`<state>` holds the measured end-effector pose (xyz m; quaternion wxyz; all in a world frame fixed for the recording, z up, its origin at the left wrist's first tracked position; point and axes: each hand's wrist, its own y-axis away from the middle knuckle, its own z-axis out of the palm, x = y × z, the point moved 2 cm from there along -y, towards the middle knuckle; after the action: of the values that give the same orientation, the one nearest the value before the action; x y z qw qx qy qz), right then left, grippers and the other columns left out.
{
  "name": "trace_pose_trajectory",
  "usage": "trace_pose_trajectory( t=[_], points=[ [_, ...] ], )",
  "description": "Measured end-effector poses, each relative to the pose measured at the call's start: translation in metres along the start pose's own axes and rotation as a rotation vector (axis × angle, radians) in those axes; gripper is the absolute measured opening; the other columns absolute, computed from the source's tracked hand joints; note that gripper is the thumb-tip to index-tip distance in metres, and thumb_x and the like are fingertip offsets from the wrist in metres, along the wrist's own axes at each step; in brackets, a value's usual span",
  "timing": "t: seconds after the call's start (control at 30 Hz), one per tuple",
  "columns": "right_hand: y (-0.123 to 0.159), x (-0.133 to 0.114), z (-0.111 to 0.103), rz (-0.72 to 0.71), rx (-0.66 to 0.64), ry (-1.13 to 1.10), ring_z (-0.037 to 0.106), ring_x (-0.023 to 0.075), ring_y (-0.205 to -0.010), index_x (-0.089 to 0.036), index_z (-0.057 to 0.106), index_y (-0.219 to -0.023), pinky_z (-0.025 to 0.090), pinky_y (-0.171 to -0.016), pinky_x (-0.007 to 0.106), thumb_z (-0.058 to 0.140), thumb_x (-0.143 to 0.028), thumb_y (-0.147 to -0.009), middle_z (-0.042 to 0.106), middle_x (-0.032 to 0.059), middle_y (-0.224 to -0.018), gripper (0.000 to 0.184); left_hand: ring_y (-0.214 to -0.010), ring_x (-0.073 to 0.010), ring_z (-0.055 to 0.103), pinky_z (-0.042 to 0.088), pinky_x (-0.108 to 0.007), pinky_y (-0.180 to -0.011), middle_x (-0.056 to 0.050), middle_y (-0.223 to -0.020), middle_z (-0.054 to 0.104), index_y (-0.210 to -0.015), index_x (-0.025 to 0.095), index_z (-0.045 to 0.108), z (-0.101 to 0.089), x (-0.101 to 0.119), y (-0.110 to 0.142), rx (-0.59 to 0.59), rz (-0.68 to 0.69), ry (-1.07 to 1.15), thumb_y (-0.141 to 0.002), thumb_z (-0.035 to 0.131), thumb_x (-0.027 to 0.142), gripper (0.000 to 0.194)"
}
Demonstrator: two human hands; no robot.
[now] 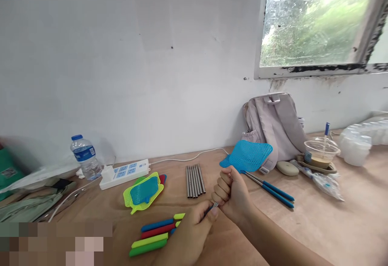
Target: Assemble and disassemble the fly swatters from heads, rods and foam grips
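Observation:
My left hand is closed round what looks like a dark blue fly swatter handle, with a short bit of metal rod showing beyond the thumb. Just right of it, my right hand makes a fist against that metal end; what lies inside the fist is hidden. Behind my right hand lie blue fly swatters with mesh heads, and two blue handles on metal rods point toward the right. Several metal tubes rest in a row beyond my hands. Coloured handles lie left of my left hand, partly covered by it.
Loose mesh swatter heads are piled at left, near a white power strip and a water bottle. At the right are a backpack, an oval stone-coloured object, a lidded drink cup and white plastic cups.

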<state>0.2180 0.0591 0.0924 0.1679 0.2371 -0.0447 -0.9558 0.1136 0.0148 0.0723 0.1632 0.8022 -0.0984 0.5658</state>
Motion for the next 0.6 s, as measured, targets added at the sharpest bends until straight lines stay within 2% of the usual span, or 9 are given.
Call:
trace_pose_trajectory(
  t=[0.1, 0.17, 0.27, 0.33, 0.4, 0.47, 0.53, 0.6],
  points=[
    [-0.004, -0.019, 0.0, -0.06, -0.056, 0.065, 0.003, 0.0071, -0.032, -0.021, 0.009, -0.045, 0.01, -0.031, 0.021, 0.036, -0.024, -0.073, 0.009, -0.0088, -0.032, 0.039, -0.041, -0.006, 0.016, 0.018, -0.018, -0.042, 0.011, -0.05, 0.024, -0.071, 0.022, 0.04, -0.009, 0.0, 0.004, -0.152, -0.187, 0.193, -0.076, 0.042, 0.06, 0.039],
    [-0.007, -0.045, -0.004, -0.237, -0.036, 0.135, 0.003, 0.0068, -0.033, -0.021, 0.008, -0.047, 0.011, -0.031, 0.022, 0.038, -0.024, -0.071, 0.009, -0.009, -0.033, 0.039, -0.041, -0.0059, 0.017, 0.017, -0.019, -0.043, 0.01, -0.05, 0.027, -0.069, 0.021, 0.044, -0.021, 0.003, 0.007, -0.19, -0.22, 0.109, -0.075, 0.044, 0.058, 0.038],
    [-0.003, -0.093, -0.012, -0.683, -0.005, 0.307, 0.006, 0.0059, -0.033, -0.02, 0.01, -0.048, 0.014, -0.032, 0.021, 0.042, -0.025, -0.071, 0.011, -0.0096, -0.035, 0.04, -0.048, -0.0105, 0.037, 0.026, -0.021, -0.048, 0.004, -0.055, 0.045, -0.073, 0.021, 0.059, -0.044, 0.008, 0.011, -0.085, -0.182, -0.22, -0.076, 0.048, 0.048, 0.029],
    [0.002, -0.115, -0.015, -0.8, -0.015, 0.425, 0.009, 0.0057, -0.032, -0.021, 0.013, -0.047, 0.015, -0.033, 0.022, 0.043, -0.025, -0.07, 0.012, -0.0095, -0.035, 0.037, -0.07, -0.0175, 0.053, 0.035, -0.023, -0.061, 0.0, -0.076, 0.06, -0.083, 0.026, 0.066, -0.054, 0.009, 0.012, -0.026, -0.139, -0.385, -0.076, 0.048, 0.039, 0.023],
    [0.005, -0.122, -0.014, -0.742, -0.009, 0.538, 0.012, 0.0055, -0.031, -0.022, 0.017, -0.046, 0.014, -0.033, 0.023, 0.044, -0.026, -0.068, 0.013, -0.0095, -0.036, 0.035, -0.091, -0.0232, 0.055, 0.037, -0.027, -0.074, 0.0, -0.1, 0.062, -0.093, 0.032, 0.067, -0.056, 0.004, 0.012, -0.066, -0.1, -0.486, -0.075, 0.048, 0.031, 0.026],
    [0.005, -0.117, -0.013, -0.603, 0.01, 0.695, 0.013, 0.0047, -0.032, -0.022, 0.02, -0.045, 0.012, -0.033, 0.023, 0.047, -0.027, -0.067, 0.016, -0.0097, -0.037, 0.035, -0.099, -0.0265, 0.054, 0.037, -0.031, -0.081, -0.001, -0.113, 0.059, -0.099, 0.033, 0.066, -0.052, -0.006, 0.01, -0.132, -0.056, -0.554, -0.072, 0.05, 0.025, 0.033],
    [0.003, -0.105, -0.011, -0.482, 0.02, 0.896, 0.016, 0.0041, -0.034, -0.022, 0.025, -0.047, 0.012, -0.035, 0.022, 0.053, -0.028, -0.065, 0.02, -0.0098, -0.039, 0.034, -0.099, -0.0286, 0.055, 0.037, -0.034, -0.082, -0.002, -0.113, 0.059, -0.098, 0.033, 0.067, -0.046, -0.019, 0.008, -0.157, -0.021, -0.588, -0.068, 0.051, 0.02, 0.036],
    [0.0, -0.093, -0.01, -0.41, 0.023, 1.084, 0.018, 0.0043, -0.036, -0.022, 0.03, -0.05, 0.013, -0.038, 0.022, 0.056, -0.03, -0.065, 0.024, -0.0098, -0.041, 0.031, -0.097, -0.0298, 0.055, 0.038, -0.036, -0.081, -0.003, -0.107, 0.061, -0.089, 0.031, 0.069, -0.039, -0.029, 0.006, -0.134, 0.021, -0.527, -0.063, 0.053, 0.015, 0.034]
  ],
)
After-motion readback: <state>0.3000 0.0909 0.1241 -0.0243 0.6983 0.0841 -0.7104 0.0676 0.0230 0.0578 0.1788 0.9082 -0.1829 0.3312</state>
